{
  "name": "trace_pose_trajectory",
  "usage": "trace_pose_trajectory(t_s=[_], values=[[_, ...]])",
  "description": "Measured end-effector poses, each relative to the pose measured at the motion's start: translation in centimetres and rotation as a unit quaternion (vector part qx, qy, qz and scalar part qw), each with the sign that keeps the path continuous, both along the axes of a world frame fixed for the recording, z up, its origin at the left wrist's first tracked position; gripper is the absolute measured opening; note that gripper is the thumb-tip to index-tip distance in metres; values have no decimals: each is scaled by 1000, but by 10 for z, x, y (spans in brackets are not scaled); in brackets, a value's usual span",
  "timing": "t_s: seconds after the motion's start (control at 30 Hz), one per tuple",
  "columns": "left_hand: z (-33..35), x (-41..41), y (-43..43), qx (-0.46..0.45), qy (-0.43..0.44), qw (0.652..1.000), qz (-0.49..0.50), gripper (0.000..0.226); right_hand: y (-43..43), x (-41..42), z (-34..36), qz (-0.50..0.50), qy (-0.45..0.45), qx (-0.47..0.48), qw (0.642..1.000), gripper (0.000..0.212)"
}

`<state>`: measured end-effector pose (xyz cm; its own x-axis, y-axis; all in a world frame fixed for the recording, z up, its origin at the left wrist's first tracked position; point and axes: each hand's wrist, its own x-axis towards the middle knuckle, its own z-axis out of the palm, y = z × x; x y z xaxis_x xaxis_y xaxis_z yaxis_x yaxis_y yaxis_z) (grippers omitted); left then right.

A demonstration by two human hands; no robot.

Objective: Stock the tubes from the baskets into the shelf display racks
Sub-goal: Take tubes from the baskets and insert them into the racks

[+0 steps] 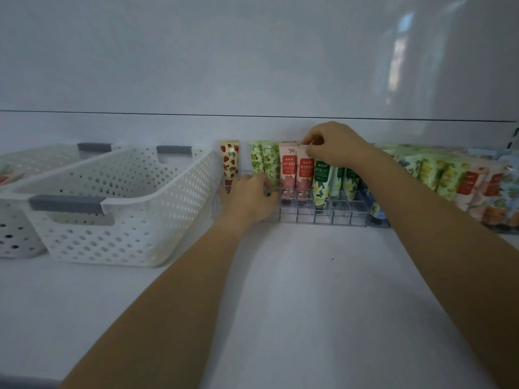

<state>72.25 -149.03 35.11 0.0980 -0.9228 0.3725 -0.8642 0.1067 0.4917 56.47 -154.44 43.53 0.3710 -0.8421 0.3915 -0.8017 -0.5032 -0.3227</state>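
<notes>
**Desk:** Where were the hands?

**Photographer:** Both were at the clear rack (pixel 323 214), which stood against the back edge of the white shelf (pixel 280 290). The right hand (pixel 334 144) pinched the top of a pink tube (pixel 304 167) between thumb and fingertips. The tube stood upright in a rear compartment near the rack's middle. The left hand (pixel 247 197) lay over the rack's left end, fingers curled down onto the dividers, gripping it.

**Desk:** What else was in the rack?

**Photographer:** A second pink tube (pixel 288 169) stood touching the held one on its left. Light green tubes (pixel 261 161) came next, behind the left hand. A strawberry-print tube (pixel 230 161) stood apart at the rack's far left end. Dark green tubes (pixel 321 181) with yellow flowers stood just right of the pink pair, under the right wrist. The front row of compartments held nothing I could make out.

**Desk:** And the baskets?

**Photographer:** A white perforated basket (pixel 112 203) with grey handles sat on the shelf just left of the rack. A second basket (pixel 16 220) sat beyond it at the shelf's left edge. Toward the back right corner, more printed tubes (pixel 449 178) stood packed together; what held them was too blurred to tell.
</notes>
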Motion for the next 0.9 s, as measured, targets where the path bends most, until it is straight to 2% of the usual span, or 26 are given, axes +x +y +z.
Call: trace_pose_trajectory(t_s=[0.1, 0.2, 0.37, 0.43, 0.53, 0.63, 0.9], values=[[-1, 0, 2, -27, -12, 999, 22, 27, 1, -2, 2, 7, -48, -30, 998, 24], [4, -5, 6, -65, -68, 993, 65, 25, 3, -3, 4, 17, -76, -50, 996, 23], [36, -18, 11, -176, -34, 982, 61, 24, 10, -3, 12, 27, -126, -82, 988, 25], [57, -17, 12, -194, -40, 979, 40, 25, 14, -3, 18, 32, -130, -87, 987, 24], [97, -2, 10, -185, -48, 981, 9, 26, 23, -5, 30, 45, -156, -78, 984, 23], [134, 26, 9, -136, -40, 990, -4, 30, 31, -6, 40, 65, -164, -72, 982, 21], [170, 135, 19, -59, -146, 987, 27, 31, 43, 56, 50, 144, -114, -40, 982, 16]])
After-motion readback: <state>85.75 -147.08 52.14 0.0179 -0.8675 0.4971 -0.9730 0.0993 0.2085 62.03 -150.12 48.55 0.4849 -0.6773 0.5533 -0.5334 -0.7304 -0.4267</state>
